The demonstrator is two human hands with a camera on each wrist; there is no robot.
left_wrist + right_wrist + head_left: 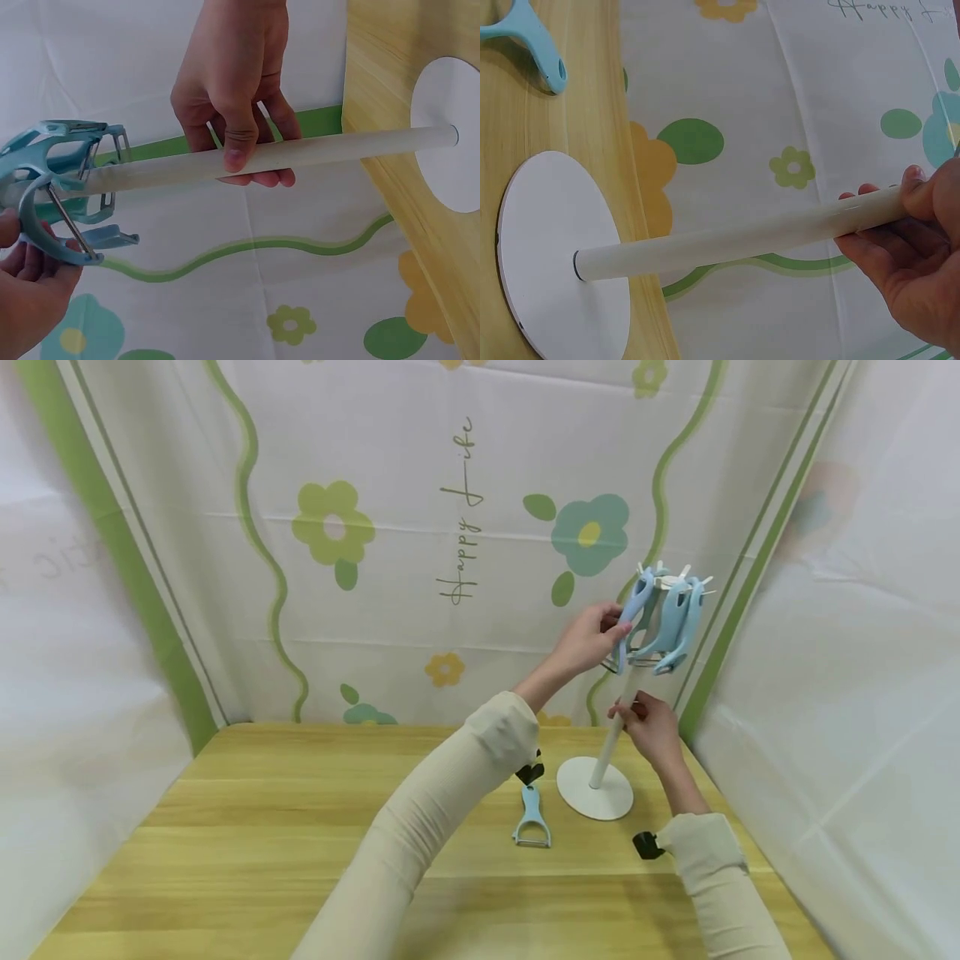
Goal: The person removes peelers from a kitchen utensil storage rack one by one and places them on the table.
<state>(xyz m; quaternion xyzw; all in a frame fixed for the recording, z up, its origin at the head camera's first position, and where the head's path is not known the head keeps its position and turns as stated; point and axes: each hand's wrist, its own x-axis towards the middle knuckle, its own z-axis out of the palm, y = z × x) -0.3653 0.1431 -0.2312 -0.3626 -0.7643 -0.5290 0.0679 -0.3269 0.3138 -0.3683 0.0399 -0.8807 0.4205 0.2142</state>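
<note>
A white stand (595, 789) with a round base and a tall pole rises at the right of the table. Several blue peelers (670, 618) hang from the prongs at its top. My left hand (592, 639) pinches one light blue peeler (636, 599) at the left side of the rack, its handle end up at a prong. Lower down, my right hand (651, 727) grips the pole (742, 251) between thumb and fingers. In the left wrist view the held peeler's blade points toward the base. Another blue peeler (532, 818) lies on the table left of the base.
The wooden table (300, 827) ends at a printed curtain (405, 568) behind the stand. White cloth (862, 735) hangs close by on the right. Black wrist cameras (648, 845) sit at both cuffs.
</note>
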